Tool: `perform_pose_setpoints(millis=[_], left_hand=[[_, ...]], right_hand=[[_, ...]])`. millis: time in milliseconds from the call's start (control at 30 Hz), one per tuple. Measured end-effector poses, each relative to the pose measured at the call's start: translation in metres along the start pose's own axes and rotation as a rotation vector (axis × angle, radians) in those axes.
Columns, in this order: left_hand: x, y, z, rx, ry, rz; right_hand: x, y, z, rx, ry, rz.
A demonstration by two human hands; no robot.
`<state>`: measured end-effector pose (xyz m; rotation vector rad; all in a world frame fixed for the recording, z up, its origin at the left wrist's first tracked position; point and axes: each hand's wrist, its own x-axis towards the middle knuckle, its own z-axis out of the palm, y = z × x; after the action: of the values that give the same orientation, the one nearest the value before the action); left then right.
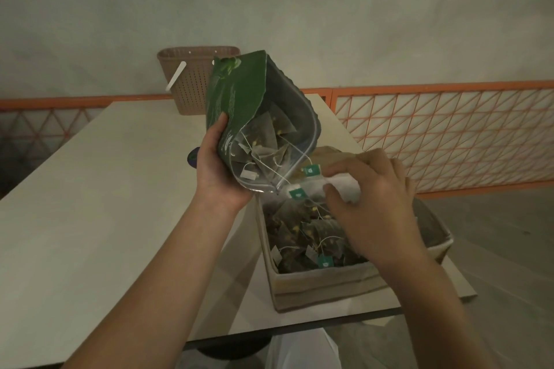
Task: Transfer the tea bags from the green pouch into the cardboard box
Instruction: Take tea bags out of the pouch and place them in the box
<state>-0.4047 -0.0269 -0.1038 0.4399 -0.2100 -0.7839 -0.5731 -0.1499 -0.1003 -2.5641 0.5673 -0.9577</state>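
Observation:
My left hand (217, 165) grips the green pouch (239, 99) by its side and holds it tilted, mouth down toward the cardboard box (329, 284). Several pyramid tea bags (266, 141) show through the pouch's clear window and open mouth. My right hand (371, 201) is over the box, its fingers pinched on a white tea bag (338, 186) with a green tag, just at the pouch's mouth. The box stands on the table's right part and holds several tea bags (311, 234) with strings and green tags.
A pale table (90, 204) runs to the left and back. A brown plastic basket (192, 78) stands at its far edge, behind the pouch. A small dark object (192, 157) peeks out behind my left hand. An orange lattice railing (449, 129) runs along the right.

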Motion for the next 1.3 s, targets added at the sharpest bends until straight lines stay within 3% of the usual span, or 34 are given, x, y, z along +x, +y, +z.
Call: perform_pose_setpoints(millis=[133, 267, 367, 467, 667, 867, 1000, 1300], left_hand=[[0.0, -0.001, 0.0, 0.004, 0.025, -0.002], [-0.001, -0.002, 0.0, 0.017, 0.045, -0.009], [0.0, 0.001, -0.002, 0.014, 0.033, -0.001], [0.001, 0.001, -0.004, 0.007, 0.009, 0.012], [0.007, -0.002, -0.012, 0.051, -0.032, -0.031], [0.011, -0.002, -0.017, 0.043, -0.082, -0.071], [0.011, -0.001, -0.018, 0.037, -0.091, -0.088], [0.008, -0.002, -0.01, 0.052, -0.015, -0.008]], right_hand=[[-0.002, -0.021, 0.004, 0.138, 0.084, -0.106], [0.002, -0.021, 0.012, -0.04, -0.09, -0.103], [0.008, -0.02, 0.009, 0.128, -0.139, -0.103], [0.021, -0.032, -0.006, 0.493, -0.095, -0.01], [0.036, -0.052, -0.026, 0.902, 0.023, 0.044], [0.04, -0.049, -0.021, 0.947, -0.021, 0.05], [0.038, -0.049, -0.027, 1.11, 0.051, 0.01], [0.031, -0.038, -0.034, 1.172, 0.276, -0.207]])
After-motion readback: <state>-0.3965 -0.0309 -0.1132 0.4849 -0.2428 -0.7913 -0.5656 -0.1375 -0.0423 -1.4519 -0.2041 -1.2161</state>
